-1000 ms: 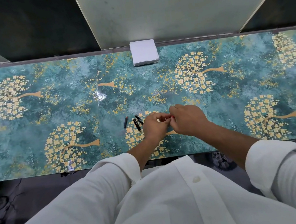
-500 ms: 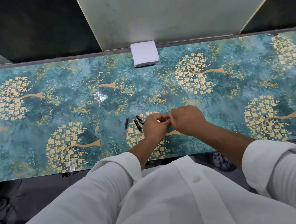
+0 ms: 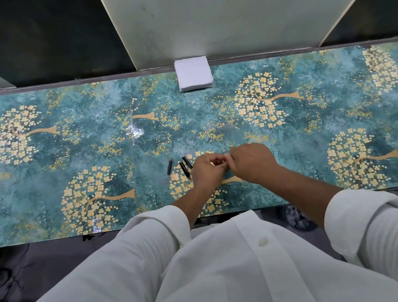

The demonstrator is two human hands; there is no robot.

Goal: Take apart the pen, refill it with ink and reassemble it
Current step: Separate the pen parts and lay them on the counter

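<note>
My left hand (image 3: 207, 171) and my right hand (image 3: 251, 163) meet fingertip to fingertip just above the table near its front edge. Their fingers are curled round a small pen part that is almost wholly hidden between them. Left of my left hand lie three short dark pieces on the table: one with a red tip (image 3: 169, 166) and two black ink cartridges (image 3: 184, 169) (image 3: 187, 162) side by side.
A stack of white paper napkins (image 3: 194, 77) sits at the table's far edge, in the middle. The table (image 3: 315, 120) has a teal covering with gold trees. A pale panel stands upright behind it. My white shirt fills the foreground.
Both hands stay together at the same spot; the fingers shift slightly on the hidden pen part. The loose pieces have not moved.
</note>
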